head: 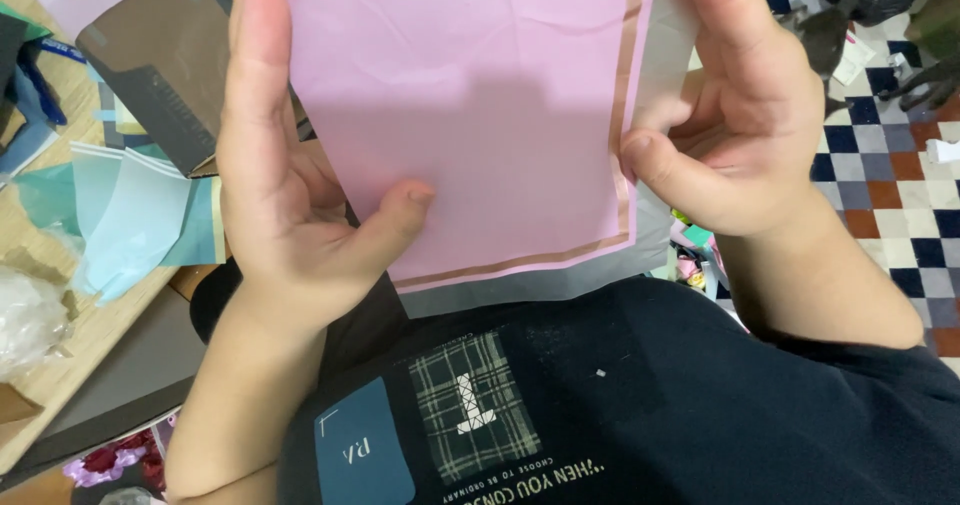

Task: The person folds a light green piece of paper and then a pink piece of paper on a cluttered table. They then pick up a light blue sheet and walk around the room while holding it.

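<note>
Your dark shirt carries two printed patches (420, 430) low in the frame: a teal rounded rectangle at left, and just beside it a dark plaid square with a pale figure at its centre, a line of pale lettering beneath them. At upper left, on the wooden table (70, 340), a brown cardboard box (165, 60) lies tilted, its flap dark grey with a strip of pale tape near one corner. At the left edge, a crumpled clear plastic bag (28, 320) rests on the same table.
</note>
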